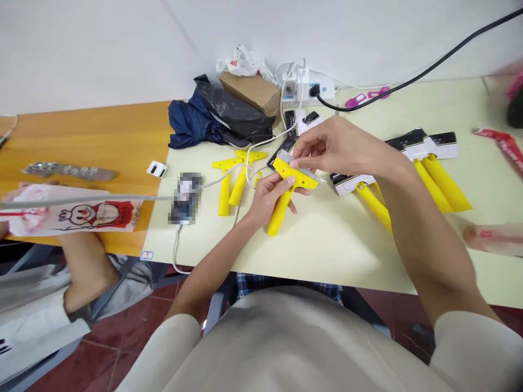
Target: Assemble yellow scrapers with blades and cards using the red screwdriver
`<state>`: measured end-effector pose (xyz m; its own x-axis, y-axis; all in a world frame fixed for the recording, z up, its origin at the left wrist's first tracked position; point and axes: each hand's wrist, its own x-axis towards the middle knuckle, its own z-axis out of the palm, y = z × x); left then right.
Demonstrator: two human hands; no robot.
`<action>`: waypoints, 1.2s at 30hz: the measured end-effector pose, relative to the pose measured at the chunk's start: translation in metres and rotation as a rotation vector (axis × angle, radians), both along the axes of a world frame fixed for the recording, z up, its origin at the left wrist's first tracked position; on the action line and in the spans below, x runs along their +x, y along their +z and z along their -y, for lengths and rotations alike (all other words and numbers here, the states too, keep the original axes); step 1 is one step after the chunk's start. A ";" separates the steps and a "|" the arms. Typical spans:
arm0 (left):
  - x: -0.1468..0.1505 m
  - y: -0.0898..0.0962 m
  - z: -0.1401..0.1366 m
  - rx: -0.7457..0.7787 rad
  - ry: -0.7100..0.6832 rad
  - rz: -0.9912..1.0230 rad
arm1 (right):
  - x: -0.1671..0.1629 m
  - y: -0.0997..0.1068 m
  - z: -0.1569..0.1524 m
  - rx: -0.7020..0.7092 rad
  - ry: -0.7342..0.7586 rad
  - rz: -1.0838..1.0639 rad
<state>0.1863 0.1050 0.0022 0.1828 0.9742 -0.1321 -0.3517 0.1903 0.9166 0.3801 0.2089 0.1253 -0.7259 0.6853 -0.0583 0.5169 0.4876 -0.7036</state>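
Note:
A yellow scraper [281,209] with a wide T-shaped head is raised just above the table, tilted. My left hand [267,198] is closed around it below the head, its thumb on the yellow plastic. At the head's upper edge, the fingers of my right hand [327,144] pinch a thin greyish strip [311,173] that runs along it; whether it is metal or clear plastic I cannot tell. Two more yellow scrapers [224,190] lie to the left. On the right, several yellow scrapers [447,185] have black-and-white card sleeves [443,144] over their heads.
A phone-like device [186,198], pixelated, lies on the left with white cables. Behind are a dark bag [232,109], a cardboard box [253,92] and a power strip [327,87] with a black cord. Another person's arm [87,258] and a printed paper bag [81,212] are at left.

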 end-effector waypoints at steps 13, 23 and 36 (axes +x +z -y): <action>0.003 -0.003 0.001 0.004 -0.006 0.022 | -0.001 -0.006 -0.005 0.019 0.030 0.005; 0.003 -0.004 0.001 -0.008 0.008 0.008 | 0.001 -0.009 -0.006 0.001 0.055 -0.025; 0.003 -0.004 -0.001 -0.009 0.041 -0.025 | -0.001 -0.009 -0.007 0.039 0.076 0.009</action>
